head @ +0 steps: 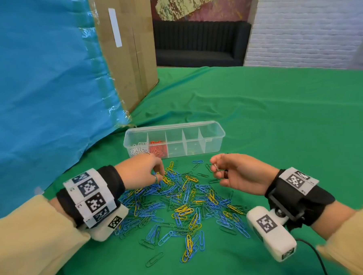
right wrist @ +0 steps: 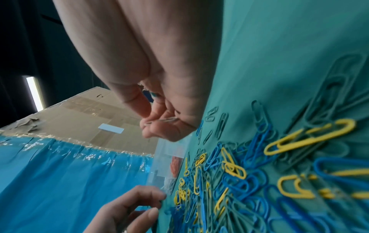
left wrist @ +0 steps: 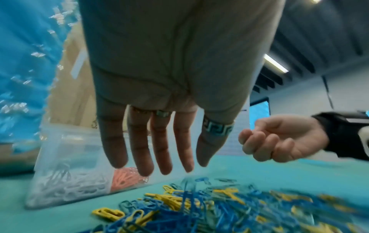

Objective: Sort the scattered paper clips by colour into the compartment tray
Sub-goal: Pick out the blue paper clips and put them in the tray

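Bright, even indoor light from ceiling strip lamps (left wrist: 276,63); shadows are soft. Wrist views blur the paper clips (left wrist: 219,205) below the fingers (left wrist: 139,141). Straight lines bow near the edges.

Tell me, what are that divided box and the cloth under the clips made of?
The compartment tray looks like clear, glossy plastic: you see the white and red clips through its walls. The table cover seems a thin green woven fabric, matte, lying in soft wrinkles.
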